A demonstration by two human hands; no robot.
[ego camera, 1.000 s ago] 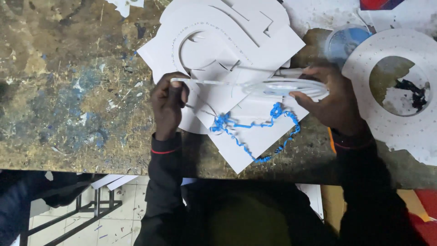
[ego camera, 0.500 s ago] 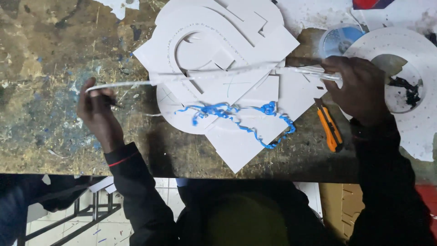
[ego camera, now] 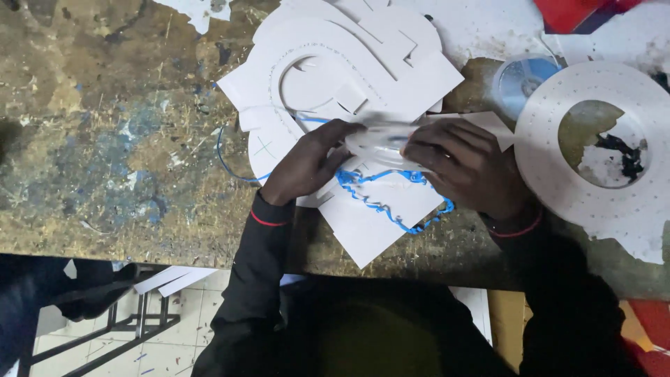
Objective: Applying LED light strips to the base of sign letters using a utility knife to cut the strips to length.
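While both hands meet over the paint-stained worktop (ego camera: 105, 153), the left hand (ego camera: 310, 160) and right hand (ego camera: 467, 167) close their fingers on a clear round plastic reel (ego camera: 384, 139) (blurred), held above white cut card shapes (ego camera: 363, 63). Just beneath lies a tangled blue wire (ego camera: 391, 202) on a white card sheet (ego camera: 370, 223).

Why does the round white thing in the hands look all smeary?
In the head view, the white reel between the left hand and right hand shows motion blur; the paint-stained table and the white ring board look sharp.
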